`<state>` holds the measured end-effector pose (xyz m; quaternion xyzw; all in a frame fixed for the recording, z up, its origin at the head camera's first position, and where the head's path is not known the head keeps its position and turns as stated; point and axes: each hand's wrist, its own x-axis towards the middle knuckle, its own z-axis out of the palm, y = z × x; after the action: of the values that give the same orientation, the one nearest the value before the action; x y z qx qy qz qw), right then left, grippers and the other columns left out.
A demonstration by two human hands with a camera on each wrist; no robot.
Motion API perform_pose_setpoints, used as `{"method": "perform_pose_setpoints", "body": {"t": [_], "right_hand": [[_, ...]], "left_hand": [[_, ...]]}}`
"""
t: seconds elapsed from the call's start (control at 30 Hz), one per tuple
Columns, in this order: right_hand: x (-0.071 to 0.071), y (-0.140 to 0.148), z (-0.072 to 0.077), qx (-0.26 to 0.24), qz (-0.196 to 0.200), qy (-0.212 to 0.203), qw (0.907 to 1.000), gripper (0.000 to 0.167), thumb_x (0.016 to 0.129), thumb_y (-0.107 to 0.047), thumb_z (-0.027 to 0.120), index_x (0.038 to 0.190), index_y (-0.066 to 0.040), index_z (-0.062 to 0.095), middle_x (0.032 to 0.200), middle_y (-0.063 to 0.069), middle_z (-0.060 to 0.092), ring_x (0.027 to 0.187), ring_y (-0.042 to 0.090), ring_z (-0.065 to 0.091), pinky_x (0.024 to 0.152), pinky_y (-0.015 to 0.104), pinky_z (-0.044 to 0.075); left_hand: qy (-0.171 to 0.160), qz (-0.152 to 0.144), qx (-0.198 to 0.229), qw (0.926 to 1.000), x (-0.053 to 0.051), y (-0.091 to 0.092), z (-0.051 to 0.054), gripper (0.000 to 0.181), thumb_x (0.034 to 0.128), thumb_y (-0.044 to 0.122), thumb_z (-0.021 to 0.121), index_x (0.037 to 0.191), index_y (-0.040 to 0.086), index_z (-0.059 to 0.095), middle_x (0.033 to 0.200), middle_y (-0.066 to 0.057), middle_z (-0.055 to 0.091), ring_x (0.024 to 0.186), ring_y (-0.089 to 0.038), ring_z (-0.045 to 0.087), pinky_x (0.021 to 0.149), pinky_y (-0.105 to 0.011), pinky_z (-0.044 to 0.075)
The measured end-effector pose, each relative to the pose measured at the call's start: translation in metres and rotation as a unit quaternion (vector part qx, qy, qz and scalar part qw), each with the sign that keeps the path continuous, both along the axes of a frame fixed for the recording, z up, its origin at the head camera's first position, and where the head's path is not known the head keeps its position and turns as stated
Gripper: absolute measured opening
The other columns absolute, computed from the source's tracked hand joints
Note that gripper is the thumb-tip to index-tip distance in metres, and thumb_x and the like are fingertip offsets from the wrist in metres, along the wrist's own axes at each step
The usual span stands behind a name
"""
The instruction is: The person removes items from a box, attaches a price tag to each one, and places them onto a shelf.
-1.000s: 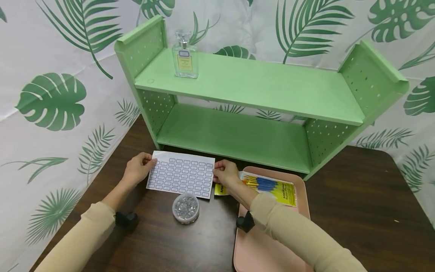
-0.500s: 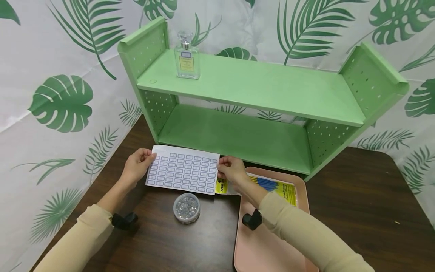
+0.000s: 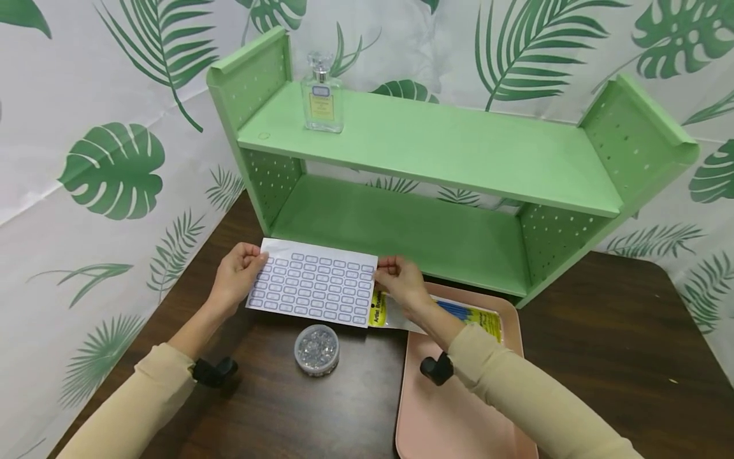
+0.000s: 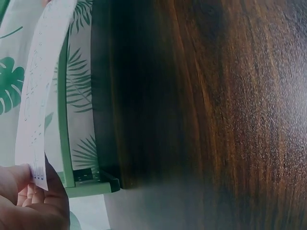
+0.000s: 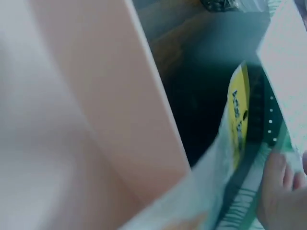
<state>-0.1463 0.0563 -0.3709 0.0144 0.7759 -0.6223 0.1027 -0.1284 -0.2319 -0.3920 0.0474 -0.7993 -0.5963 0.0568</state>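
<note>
Between both hands a white sheet of small blue-bordered label stickers (image 3: 315, 284) is held up above the table, tilted toward the head camera. My left hand (image 3: 236, 275) pinches its left edge between thumb and fingers; the left wrist view shows the thumb on the corner of the sheet (image 4: 41, 96). At the opposite edge, my right hand (image 3: 404, 284) pinches the sheet the same way. Below the sheet stands a round clear tub of silvery pieces (image 3: 316, 350). A packet of paintbrushes (image 3: 487, 320) with a yellow label lies partly behind my right hand and wrist.
A pink tray (image 3: 453, 408) lies under the right forearm, with the brush packet across its far end. Behind stands a green two-tier shelf (image 3: 424, 143) with a glass perfume bottle (image 3: 322, 102) on its top board. Leaf-patterned cloth (image 3: 115, 172) hangs around the dark wooden table (image 3: 608, 357).
The sheet has risen slightly and tilted more toward the head camera, both hands moving with it. More of the packet's yellow end shows beside the sheet.
</note>
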Motion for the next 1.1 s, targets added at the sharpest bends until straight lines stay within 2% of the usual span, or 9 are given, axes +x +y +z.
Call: {"method": "perform_pose_setpoints", "body": {"t": [0.07, 0.17, 0.23, 0.3, 0.5, 0.6, 0.73, 1.1], "right_hand": [[-0.001, -0.001, 0.005, 0.04, 0.008, 0.081, 0.9959, 0.027, 0.088, 0.001, 0.06, 0.114, 0.007, 0.054, 0.103, 0.019, 0.058, 0.092, 0.024, 0.058, 0.085, 0.035, 0.051], [-0.003, -0.007, 0.013, 0.1, 0.02, 0.186, 0.9771, 0.026, 0.087, 0.0, 0.063, 0.112, 0.005, 0.057, 0.111, 0.021, 0.059, 0.102, 0.029, 0.057, 0.091, 0.038, 0.049], [-0.005, -0.013, 0.019, 0.124, 0.042, 0.222, 0.9661, 0.024, 0.087, -0.001, 0.064, 0.11, 0.002, 0.059, 0.111, 0.019, 0.06, 0.105, 0.03, 0.057, 0.093, 0.039, 0.049], [-0.008, -0.021, 0.023, 0.14, 0.073, 0.239, 0.9581, 0.022, 0.086, -0.002, 0.065, 0.108, 0.001, 0.061, 0.11, 0.016, 0.062, 0.105, 0.028, 0.057, 0.094, 0.038, 0.048], [-0.015, -0.045, 0.029, 0.171, 0.184, 0.244, 0.9369, 0.019, 0.085, -0.005, 0.067, 0.104, -0.003, 0.064, 0.109, 0.011, 0.065, 0.109, 0.025, 0.058, 0.097, 0.038, 0.045], [-0.019, -0.053, 0.031, 0.18, 0.221, 0.236, 0.929, 0.021, 0.084, -0.004, 0.067, 0.105, -0.004, 0.064, 0.11, 0.009, 0.066, 0.112, 0.024, 0.058, 0.098, 0.037, 0.044], [-0.022, -0.059, 0.031, 0.181, 0.235, 0.212, 0.9309, 0.025, 0.083, -0.001, 0.068, 0.107, -0.005, 0.064, 0.113, 0.009, 0.066, 0.114, 0.024, 0.057, 0.099, 0.036, 0.044], [-0.023, -0.062, 0.024, 0.166, 0.215, 0.19, 0.9434, 0.027, 0.082, -0.001, 0.068, 0.109, -0.005, 0.066, 0.113, 0.009, 0.067, 0.104, 0.021, 0.061, 0.089, 0.031, 0.049]], "left_hand": [[0.006, 0.001, -0.002, 1.0, 0.001, 0.001, 0.001, 0.019, 0.0967, 0.011, 0.051, 0.102, -0.006, 0.045, 0.064, 0.007, 0.054, 0.052, -0.003, 0.051, 0.046, -0.021, 0.045], [0.013, 0.0, -0.002, 0.9999, 0.002, 0.005, 0.003, 0.019, 0.0964, 0.011, 0.052, 0.102, -0.006, 0.045, 0.064, 0.006, 0.055, 0.052, -0.003, 0.052, 0.045, -0.021, 0.045], [0.016, -0.002, 0.002, 0.9999, 0.002, 0.009, 0.004, 0.019, 0.0962, 0.011, 0.052, 0.101, -0.006, 0.046, 0.065, 0.005, 0.056, 0.052, -0.003, 0.053, 0.045, -0.021, 0.046], [0.019, -0.001, -0.002, 0.9998, 0.003, 0.013, 0.006, 0.018, 0.0959, 0.011, 0.053, 0.101, -0.006, 0.047, 0.066, 0.003, 0.057, 0.052, -0.003, 0.053, 0.045, -0.021, 0.045], [0.025, -0.009, -0.019, 0.9995, 0.004, 0.026, 0.013, 0.019, 0.0951, 0.012, 0.055, 0.101, -0.004, 0.049, 0.07, -0.002, 0.059, 0.053, -0.004, 0.052, 0.047, -0.021, 0.044], [0.032, -0.016, -0.014, 0.9993, 0.003, 0.031, 0.015, 0.019, 0.0948, 0.012, 0.056, 0.101, -0.004, 0.05, 0.07, -0.003, 0.06, 0.054, -0.004, 0.052, 0.047, -0.021, 0.043], [0.037, -0.024, 0.005, 0.999, 0.001, 0.037, 0.015, 0.018, 0.0951, 0.01, 0.054, 0.1, -0.006, 0.049, 0.07, -0.002, 0.059, 0.054, -0.003, 0.052, 0.048, -0.02, 0.043], [0.02, -0.028, 0.035, 0.9988, -0.002, 0.042, 0.014, 0.017, 0.0967, 0.009, 0.051, 0.1, -0.007, 0.048, 0.07, 0.002, 0.056, 0.055, -0.003, 0.051, 0.048, -0.02, 0.043]]}}
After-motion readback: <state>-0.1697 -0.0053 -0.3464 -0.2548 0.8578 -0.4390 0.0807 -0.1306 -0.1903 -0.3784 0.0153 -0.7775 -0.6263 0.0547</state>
